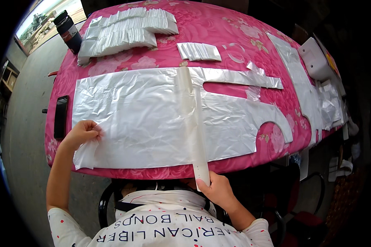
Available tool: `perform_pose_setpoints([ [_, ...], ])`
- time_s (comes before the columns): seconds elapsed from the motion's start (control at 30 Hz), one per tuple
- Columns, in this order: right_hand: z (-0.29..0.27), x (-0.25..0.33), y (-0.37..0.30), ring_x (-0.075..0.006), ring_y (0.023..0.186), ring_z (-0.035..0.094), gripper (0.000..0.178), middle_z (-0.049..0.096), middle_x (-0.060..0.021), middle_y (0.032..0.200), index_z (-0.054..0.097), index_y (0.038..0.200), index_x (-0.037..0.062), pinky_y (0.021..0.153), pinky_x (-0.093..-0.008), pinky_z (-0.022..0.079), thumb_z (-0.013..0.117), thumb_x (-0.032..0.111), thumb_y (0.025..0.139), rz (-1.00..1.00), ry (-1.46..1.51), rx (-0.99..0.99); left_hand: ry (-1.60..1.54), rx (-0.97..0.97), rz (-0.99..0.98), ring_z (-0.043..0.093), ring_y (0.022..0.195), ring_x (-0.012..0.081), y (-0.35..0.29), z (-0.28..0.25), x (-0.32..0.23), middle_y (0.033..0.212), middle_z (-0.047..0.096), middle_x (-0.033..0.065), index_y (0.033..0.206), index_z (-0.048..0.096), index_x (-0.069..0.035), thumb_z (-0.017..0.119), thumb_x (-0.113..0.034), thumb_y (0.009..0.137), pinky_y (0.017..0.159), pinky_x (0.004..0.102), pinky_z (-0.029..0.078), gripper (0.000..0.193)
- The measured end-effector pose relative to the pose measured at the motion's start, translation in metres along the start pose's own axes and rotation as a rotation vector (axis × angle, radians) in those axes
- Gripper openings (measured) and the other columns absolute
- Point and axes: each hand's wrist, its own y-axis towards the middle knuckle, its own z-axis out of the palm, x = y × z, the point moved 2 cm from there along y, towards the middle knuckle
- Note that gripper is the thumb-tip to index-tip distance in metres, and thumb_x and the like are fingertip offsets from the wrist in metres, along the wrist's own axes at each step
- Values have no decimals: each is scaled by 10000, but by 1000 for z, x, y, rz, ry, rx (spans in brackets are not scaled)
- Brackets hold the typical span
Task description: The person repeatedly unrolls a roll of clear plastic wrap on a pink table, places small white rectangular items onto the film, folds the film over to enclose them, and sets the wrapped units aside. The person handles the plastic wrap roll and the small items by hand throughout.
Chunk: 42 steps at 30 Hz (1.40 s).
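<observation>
A pile of thin, whitish see-through plastic sheets cut like aprons (136, 115) lies flat across the table, strap-like cut-outs to the right. My left hand (83, 133) pinches the top sheet near the lower left corner, where the film is lifted and crumpled. Across the sheets, from the far edge to the near one, rests a long pale ruler-like strip (197, 140). My right hand (216, 188) grips its near end, which sticks out past the table's front edge, with the thumb on top.
Folded plastic packets (127, 35) are heaped at the far left, with a smaller row (198, 52) beside them. A phone (61, 117) and a dark bottle (69, 35) sit along the left edge. More sheets (294, 70) and a white container (315, 59) occupy the right side.
</observation>
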Motion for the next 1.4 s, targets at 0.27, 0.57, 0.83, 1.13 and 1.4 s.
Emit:
perform_pose_setpoints([
  [0.27, -3, -12, -11, -343, 689, 632, 412, 634, -191, 738, 593, 918, -7, 636, -385, 502, 591, 381, 780, 20, 15, 12, 991, -440, 554, 565, 930, 254, 0, 36, -39, 990, 585, 132, 1010, 550, 17, 552, 35, 691, 810, 331, 456, 320],
  [0.57, -2, -16, -16, -347, 687, 629, 429, 632, -189, 728, 600, 911, 6, 636, -386, 501, 583, 414, 780, 40, 18, 51, 476, -152, 961, 342, 1253, 346, 33, 222, -59, 1347, 373, 180, 1273, 382, 27, 518, -29, 767, 1033, 402, 299, 527],
  [0.83, -16, -10, -3, -317, 677, 636, 495, 643, -163, 724, 637, 888, -6, 628, -365, 500, 614, 475, 771, 52, 71, 305, 865, -179, 921, 234, 1324, 349, 47, 246, -47, 1399, 274, 241, 1310, 307, 97, 439, -170, 809, 1090, 438, 167, 582],
  [1.13, -63, 31, 133, -111, 636, 599, 364, 647, -83, 719, 629, 860, -51, 599, -253, 477, 581, 310, 865, -143, 122, 3, 973, -233, 967, 247, 1317, 365, 45, 247, -49, 1376, 294, 279, 1279, 334, 137, 406, -208, 816, 1090, 438, 169, 582],
  [1.4, -60, 34, 263, -186, 826, 579, 235, 575, -75, 967, 513, 999, 33, 740, -286, 486, 551, 219, 861, 0, 1501, 85, 958, -222, 931, 245, 1318, 363, 46, 250, -49, 1376, 298, 273, 1302, 311, 120, 384, -193, 835, 1090, 436, 164, 567],
])
